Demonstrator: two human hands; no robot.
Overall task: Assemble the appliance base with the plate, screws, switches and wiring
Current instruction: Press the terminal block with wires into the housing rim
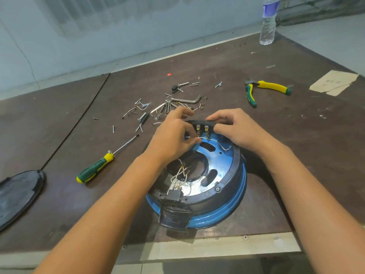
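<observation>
Your left hand (pixel 173 133) pinches a white wire (pixel 199 138) at the switch (pixel 198 127); your right hand (pixel 235 129) grips that switch's black housing (the bottle (pixel 268 22) label is too blurred to read).

Black plate (pixel 17 196) cropped left, bottle (pixel 268 26) top cropped

Showing no legible text, brand, number or sign anywhere in the head view. Rendering the blue label (pixel 271 7) on the water bottle (pixel 267 31) as a mere band of colour, with print too small and blurred for reading. Likewise leaving the faint grey marks on the cardboard scrap (pixel 333 82) unresolved, not forming any letters or digits.
</observation>
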